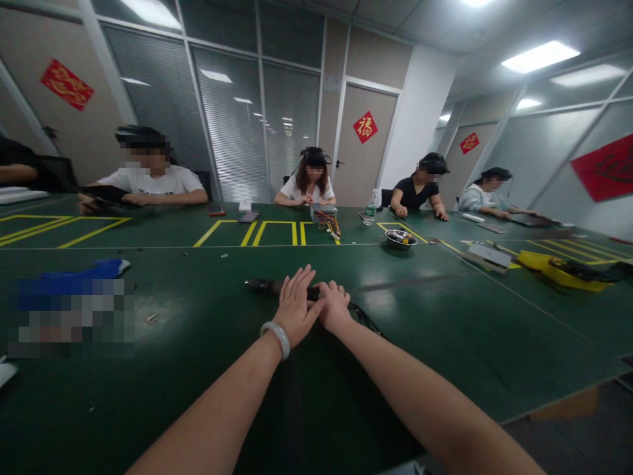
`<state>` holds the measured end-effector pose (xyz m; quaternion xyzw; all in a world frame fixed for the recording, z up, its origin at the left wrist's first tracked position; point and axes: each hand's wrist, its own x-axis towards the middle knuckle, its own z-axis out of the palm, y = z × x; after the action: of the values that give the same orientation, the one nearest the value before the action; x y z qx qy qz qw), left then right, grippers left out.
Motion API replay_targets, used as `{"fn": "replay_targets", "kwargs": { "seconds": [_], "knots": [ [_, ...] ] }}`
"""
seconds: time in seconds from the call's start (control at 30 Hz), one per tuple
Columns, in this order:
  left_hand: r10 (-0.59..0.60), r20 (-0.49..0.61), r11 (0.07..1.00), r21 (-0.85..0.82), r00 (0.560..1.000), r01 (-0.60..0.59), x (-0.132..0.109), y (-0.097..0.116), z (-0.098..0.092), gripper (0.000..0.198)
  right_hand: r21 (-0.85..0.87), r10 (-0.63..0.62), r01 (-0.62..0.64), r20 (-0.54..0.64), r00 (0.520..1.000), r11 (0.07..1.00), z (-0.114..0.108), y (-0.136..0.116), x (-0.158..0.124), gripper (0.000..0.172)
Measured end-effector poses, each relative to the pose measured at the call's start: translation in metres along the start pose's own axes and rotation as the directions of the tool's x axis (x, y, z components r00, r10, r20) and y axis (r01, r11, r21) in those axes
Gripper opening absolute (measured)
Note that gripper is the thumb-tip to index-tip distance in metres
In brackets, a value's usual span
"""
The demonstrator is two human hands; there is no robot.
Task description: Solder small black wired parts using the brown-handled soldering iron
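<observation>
Both my hands meet in the middle of the dark green table [198,369]. My left hand [295,305], with a pale bangle on the wrist, has its fingers stretched out and together, lying over a dark elongated object [260,285]. The object's left end sticks out past my fingers. My right hand [333,305] is curled into a fist on the same object. A black cable [363,318] runs from under it toward the right.
Several other people sit along the far side. A metal bowl [401,239], a water bottle [372,207], phones and a wire bundle [330,223] lie there. Yellow items [564,269] sit at the right, blue cloth [89,272] at the left. Yellow tape lines mark the table.
</observation>
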<state>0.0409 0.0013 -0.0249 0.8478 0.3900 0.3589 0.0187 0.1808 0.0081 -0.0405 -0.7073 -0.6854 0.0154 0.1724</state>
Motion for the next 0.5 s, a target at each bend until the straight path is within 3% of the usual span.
{"fn": "replay_targets", "kwargs": {
  "seconds": [0.13, 0.23, 0.3, 0.37, 0.43, 0.5],
  "knots": [
    [-0.169, -0.12, 0.986, -0.013, 0.978, 0.169, 0.003, -0.013, -0.005, 0.048, 0.035, -0.136, 0.136, 0.011, 0.991, 0.99, 0.003, -0.026, -0.003, 0.035],
    [-0.192, -0.1, 0.981, -0.003, 0.976, 0.193, 0.004, -0.026, -0.005, 0.043, 0.056, -0.155, 0.156, -0.031, 0.987, 0.986, -0.009, -0.014, -0.014, 0.063],
    [-0.158, -0.018, 0.987, 0.016, 0.987, 0.159, 0.004, -0.032, -0.003, 0.042, -0.003, -0.075, 0.075, -0.088, 0.993, 0.997, -0.018, 0.003, -0.028, 0.073],
    [-0.112, 0.093, 0.993, 0.039, 0.989, 0.109, 0.004, -0.035, 0.0, 0.045, -0.109, 0.031, -0.045, -0.122, 0.992, 0.993, -0.025, 0.022, -0.045, 0.062],
    [-0.08, 0.184, 0.996, 0.064, 0.98, 0.069, 0.004, -0.036, 0.003, 0.053, -0.187, 0.115, -0.131, -0.094, 0.989, 0.974, -0.029, 0.039, -0.061, 0.041],
    [-0.085, 0.234, 0.993, 0.094, 0.969, 0.065, 0.005, -0.036, 0.004, 0.054, -0.207, 0.126, -0.127, -0.019, 0.992, 0.97, -0.031, 0.053, -0.068, 0.026]
  ]
}}
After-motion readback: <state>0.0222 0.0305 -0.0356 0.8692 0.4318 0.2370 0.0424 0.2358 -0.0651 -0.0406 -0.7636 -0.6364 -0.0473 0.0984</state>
